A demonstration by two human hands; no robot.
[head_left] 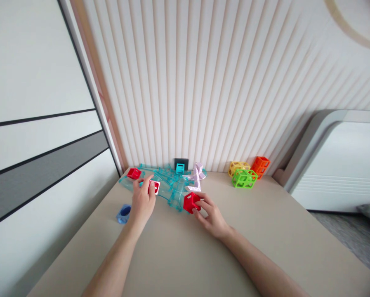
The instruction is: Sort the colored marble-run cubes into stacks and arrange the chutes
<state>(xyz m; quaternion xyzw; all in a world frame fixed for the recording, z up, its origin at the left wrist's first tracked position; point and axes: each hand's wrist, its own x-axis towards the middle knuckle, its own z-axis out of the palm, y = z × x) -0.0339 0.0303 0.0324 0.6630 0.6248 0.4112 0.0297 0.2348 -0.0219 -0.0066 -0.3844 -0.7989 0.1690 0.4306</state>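
Observation:
My left hand (142, 202) pinches a small red and white block (154, 187) at the near edge of a heap of clear turquoise track pieces (169, 185). My right hand (211, 213) grips a red open-frame cube (191, 202) on the beige table (178, 255), its fingers curled round the cube's right side. Another red block (133, 173) lies at the heap's left end. A small teal cube (180, 168) and a pale lilac zigzag piece (195, 178) sit at the back of the heap.
A blue ring-shaped block (123, 213) lies left of my left wrist. Yellow (238, 167), green (244, 178) and orange (260, 166) frame cubes stand at the back right by the ribbed wall. A white cabinet (339, 165) borders the table's right side.

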